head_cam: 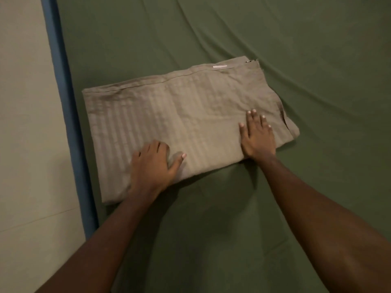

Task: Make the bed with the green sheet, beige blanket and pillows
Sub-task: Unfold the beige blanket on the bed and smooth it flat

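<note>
Looking down, I see the sheet (275,39) already spread over the bed, with some creases at the far right. The blanket (179,115) lies folded on it, near the left edge. My right hand (257,134) rests flat, fingers straight, on its right part. My left hand (151,163) bends its fingers at the near edge; whether it grips I cannot tell. Unfolding and pillows remain, I judge.
</note>
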